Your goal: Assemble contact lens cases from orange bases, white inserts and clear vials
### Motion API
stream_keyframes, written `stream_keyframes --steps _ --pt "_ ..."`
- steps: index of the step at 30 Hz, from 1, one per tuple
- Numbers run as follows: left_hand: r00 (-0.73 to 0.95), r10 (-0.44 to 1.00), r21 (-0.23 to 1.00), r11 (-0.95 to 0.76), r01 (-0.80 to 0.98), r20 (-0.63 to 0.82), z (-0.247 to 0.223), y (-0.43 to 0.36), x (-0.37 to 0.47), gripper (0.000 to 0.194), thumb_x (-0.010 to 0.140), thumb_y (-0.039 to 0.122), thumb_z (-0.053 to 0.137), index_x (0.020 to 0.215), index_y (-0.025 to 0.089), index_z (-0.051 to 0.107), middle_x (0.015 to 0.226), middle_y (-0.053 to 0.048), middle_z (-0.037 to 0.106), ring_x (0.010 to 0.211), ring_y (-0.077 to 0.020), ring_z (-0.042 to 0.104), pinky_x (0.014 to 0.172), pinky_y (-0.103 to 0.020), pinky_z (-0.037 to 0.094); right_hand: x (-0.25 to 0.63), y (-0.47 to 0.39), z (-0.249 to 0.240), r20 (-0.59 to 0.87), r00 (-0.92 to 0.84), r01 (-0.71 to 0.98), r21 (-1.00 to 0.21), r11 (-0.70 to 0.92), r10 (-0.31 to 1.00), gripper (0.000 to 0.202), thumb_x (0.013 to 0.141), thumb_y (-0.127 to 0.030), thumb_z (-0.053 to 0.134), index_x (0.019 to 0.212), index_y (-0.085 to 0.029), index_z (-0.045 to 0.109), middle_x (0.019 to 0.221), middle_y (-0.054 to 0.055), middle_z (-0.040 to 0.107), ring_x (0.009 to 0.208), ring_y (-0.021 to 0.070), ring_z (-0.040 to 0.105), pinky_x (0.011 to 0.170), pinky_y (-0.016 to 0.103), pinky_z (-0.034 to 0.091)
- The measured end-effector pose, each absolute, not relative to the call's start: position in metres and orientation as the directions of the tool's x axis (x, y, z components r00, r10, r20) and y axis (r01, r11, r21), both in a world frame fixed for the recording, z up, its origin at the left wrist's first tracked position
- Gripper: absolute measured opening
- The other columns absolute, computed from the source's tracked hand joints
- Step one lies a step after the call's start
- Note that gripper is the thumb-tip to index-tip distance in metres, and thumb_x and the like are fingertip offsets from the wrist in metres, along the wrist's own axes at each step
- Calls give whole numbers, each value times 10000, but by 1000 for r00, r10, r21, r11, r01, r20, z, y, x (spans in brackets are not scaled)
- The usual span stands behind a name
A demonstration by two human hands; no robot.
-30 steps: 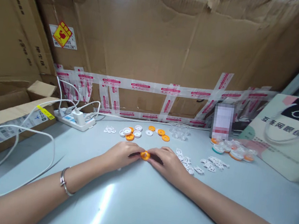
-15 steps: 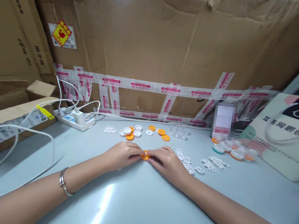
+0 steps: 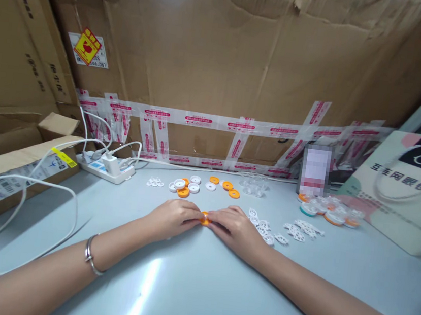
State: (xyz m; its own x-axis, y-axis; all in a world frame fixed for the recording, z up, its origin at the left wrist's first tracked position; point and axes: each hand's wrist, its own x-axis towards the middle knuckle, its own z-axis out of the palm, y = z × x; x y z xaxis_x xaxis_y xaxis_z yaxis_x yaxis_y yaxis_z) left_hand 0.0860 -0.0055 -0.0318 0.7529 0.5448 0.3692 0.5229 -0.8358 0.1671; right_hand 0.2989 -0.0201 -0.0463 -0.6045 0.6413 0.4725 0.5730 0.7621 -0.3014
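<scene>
Between my two hands, at the middle of the table (image 3: 180,281), is a small round orange piece (image 3: 205,219). My left hand (image 3: 176,220) grips its left edge with fingers and thumb pressed together. The fingers of my right hand (image 3: 233,228) close on its right edge. Behind my hands lie white and orange discs (image 3: 183,192), with more orange discs (image 3: 227,185) a little to the right. Clear plastic pieces (image 3: 253,185) sit behind my right hand, and white openwork pieces (image 3: 262,225) are beside it. Fine detail of the orange piece is hidden by my fingers.
Small white parts (image 3: 154,182) lie near a power strip (image 3: 116,172) with white cables. An open carton (image 3: 21,165) stands at left, a large cardboard box (image 3: 206,65) behind. Rounded orange, teal and clear pieces (image 3: 334,213) lie right, before a phone (image 3: 314,167) and a paper bag (image 3: 400,201).
</scene>
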Motion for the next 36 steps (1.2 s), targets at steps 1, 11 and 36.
stream_keyframes --steps 1,11,36 --pt "756 544 156 -836 526 366 -32 -6 86 246 892 216 437 997 185 657 965 -54 687 842 -152 641 762 -238 486 299 -20 -47 481 -609 569 -288 770 631 182 892 -251 491 1029 -258 611 993 -6 705 901 139 627 805 312 360" --pt "778 513 35 -842 539 362 -31 -8 87 279 910 219 395 994 183 659 933 -73 681 810 -161 636 711 -255 490 298 -19 -49 516 -637 574 -177 799 572 201 898 -250 470 968 -231 658 979 38 696 868 158 616 796 331 413" --pt "606 758 311 -531 788 -241 35 10 15 165 716 202 572 842 192 678 845 -21 670 768 -149 602 666 -208 428 305 -22 -36 455 -615 576 -298 761 644 183 861 -211 507 1027 -220 582 990 41 670 933 173 597 844 343 418"
